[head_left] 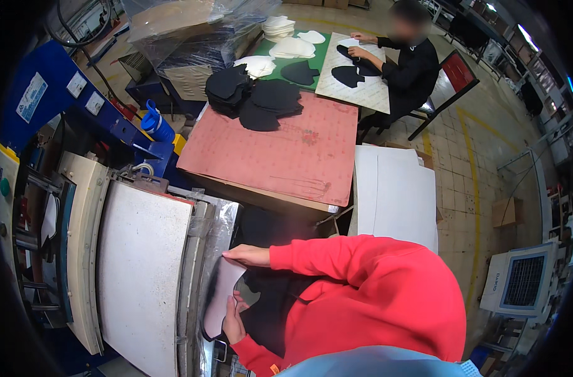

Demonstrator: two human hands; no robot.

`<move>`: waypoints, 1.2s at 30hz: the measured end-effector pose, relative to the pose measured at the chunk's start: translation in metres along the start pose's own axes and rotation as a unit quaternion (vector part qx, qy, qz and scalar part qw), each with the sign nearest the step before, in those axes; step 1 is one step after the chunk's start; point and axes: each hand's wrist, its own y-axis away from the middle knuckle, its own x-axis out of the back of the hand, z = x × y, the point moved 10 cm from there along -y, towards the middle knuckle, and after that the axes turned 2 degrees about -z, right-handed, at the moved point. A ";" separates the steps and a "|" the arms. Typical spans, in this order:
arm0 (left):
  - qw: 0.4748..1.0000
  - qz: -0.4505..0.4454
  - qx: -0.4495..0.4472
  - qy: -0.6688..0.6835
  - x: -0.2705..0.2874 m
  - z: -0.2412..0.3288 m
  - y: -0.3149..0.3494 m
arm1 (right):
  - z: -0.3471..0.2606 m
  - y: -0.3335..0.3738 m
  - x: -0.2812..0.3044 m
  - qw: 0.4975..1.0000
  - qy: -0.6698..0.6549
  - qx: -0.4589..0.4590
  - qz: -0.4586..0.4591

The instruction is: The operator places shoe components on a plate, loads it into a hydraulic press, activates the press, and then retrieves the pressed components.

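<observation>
The left hand [247, 254] lies flat, fingers stretched, on the top edge of a white sheet [220, 295]; its grip is released, pressing rather than clasping. The right hand [233, 322] pinches the sheet's lower right edge between thumb and fingers, grip closed on it. Both sleeves are red. The sheet is pale, thin, and curved along one side, and it rests on a clear plastic film [218, 226] at the right rim of a press [142, 270], a machine with a broad off-white plate tilted in the view. Just right of the sheet a dark piece [267, 301] lies under the arms; its shape is hard to make out.

No open bin shows near the hands. A blue jug [155, 123] stands beyond the press, its contents hidden. A plastic-wrapped load [192, 31] sits at the top, its contents unclear.

Further off, a table [280, 157] with a red top carries a stack of black cut pieces [255, 97]. Behind it, a green mat [311, 60] holds white cut pieces [283, 41] in small heaps and one black one. A seated person [412, 63] in black works there with both hands on black pieces over a white board [362, 81]. White boards [396, 195] lean right of the table
</observation>
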 end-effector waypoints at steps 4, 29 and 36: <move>0.996 -0.054 -0.038 0.062 -0.014 0.005 -0.002 | -0.078 0.027 -0.034 0.950 0.238 0.199 0.033; 0.983 0.101 -0.017 0.155 0.049 -0.007 0.075 | -0.049 0.007 -0.141 0.887 0.441 0.133 -0.018; 0.836 0.389 -0.139 0.362 0.182 -0.078 0.187 | 0.019 -0.022 -0.154 0.828 0.505 -0.060 -0.237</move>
